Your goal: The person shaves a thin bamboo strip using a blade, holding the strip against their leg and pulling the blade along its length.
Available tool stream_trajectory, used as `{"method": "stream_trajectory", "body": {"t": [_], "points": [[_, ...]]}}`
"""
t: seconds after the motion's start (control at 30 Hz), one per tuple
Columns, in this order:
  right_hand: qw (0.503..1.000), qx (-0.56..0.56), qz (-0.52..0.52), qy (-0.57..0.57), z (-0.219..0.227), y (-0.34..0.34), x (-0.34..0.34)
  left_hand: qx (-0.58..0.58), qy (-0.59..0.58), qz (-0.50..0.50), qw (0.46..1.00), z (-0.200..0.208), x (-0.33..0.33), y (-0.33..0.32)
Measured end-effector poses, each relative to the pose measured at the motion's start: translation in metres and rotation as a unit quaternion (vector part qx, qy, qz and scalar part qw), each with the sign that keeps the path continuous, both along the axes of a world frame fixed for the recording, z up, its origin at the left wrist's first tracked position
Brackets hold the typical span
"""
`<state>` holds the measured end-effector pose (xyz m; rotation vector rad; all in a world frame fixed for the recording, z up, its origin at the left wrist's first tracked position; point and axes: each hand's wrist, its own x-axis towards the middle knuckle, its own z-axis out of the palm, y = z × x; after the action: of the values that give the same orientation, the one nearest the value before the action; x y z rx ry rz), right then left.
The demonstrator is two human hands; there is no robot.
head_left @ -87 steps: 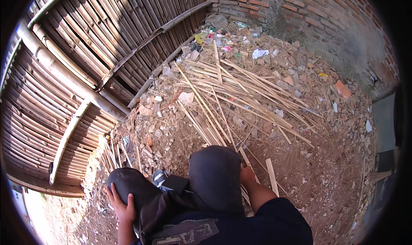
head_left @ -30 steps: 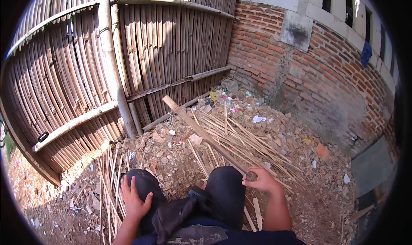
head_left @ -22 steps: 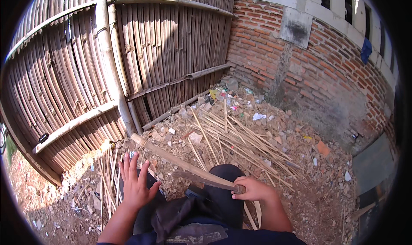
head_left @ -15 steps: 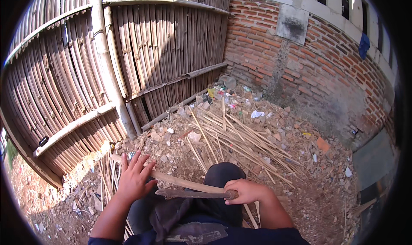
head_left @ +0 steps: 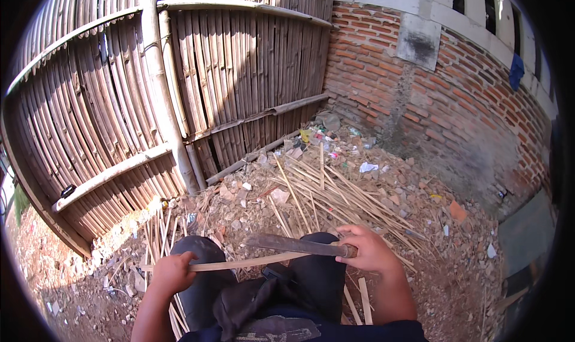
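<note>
My left hand [head_left: 172, 272] is curled tight around a split bamboo strip [head_left: 251, 262], which lies across above my knees [head_left: 203, 249]; my right hand [head_left: 366, 249] is clamped on the wooden handle of a machete [head_left: 293, 245], its dark blade pointing left and crossing the strip near its right end; I cannot tell whether my right fingers also grip that end; beyond my knees, a pile of bamboo strips [head_left: 353, 193] lies on the rubble-strewn ground [head_left: 443, 270].

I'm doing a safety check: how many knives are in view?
1: the dark-bladed knife, held by its handle in the right hand, its blade pointing toward the person's left. Others could lie hidden among the rubble.
</note>
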<state>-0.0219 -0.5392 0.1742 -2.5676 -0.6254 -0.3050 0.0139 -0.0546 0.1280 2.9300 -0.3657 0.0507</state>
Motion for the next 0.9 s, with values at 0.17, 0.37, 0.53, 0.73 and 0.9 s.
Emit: {"method": "stream_trajectory", "body": {"t": [0.17, 0.37, 0.53, 0.73, 0.9], "points": [[0.985, -0.019, -0.169, 0.028, 0.019, -0.002, 0.013, -0.093, 0.066, 0.094, 0.989, -0.023, -0.031, 0.020], [0.991, 0.049, -0.078, 0.096, -0.012, 0.044, 0.078, -0.194, 0.125, 0.155, 0.961, -0.062, -0.057, 0.007], [0.981, -0.020, -0.035, 0.188, -0.033, 0.087, 0.168, -0.122, 0.157, 0.169, 0.965, -0.059, -0.054, 0.007], [0.980, 0.047, -0.011, 0.194, -0.123, 0.095, 0.214, -0.092, 0.198, 0.183, 0.959, -0.057, -0.041, 0.004], [0.967, -0.043, -0.010, 0.252, -0.096, 0.108, 0.207, -0.078, 0.184, 0.176, 0.964, -0.075, -0.033, 0.009]]}}
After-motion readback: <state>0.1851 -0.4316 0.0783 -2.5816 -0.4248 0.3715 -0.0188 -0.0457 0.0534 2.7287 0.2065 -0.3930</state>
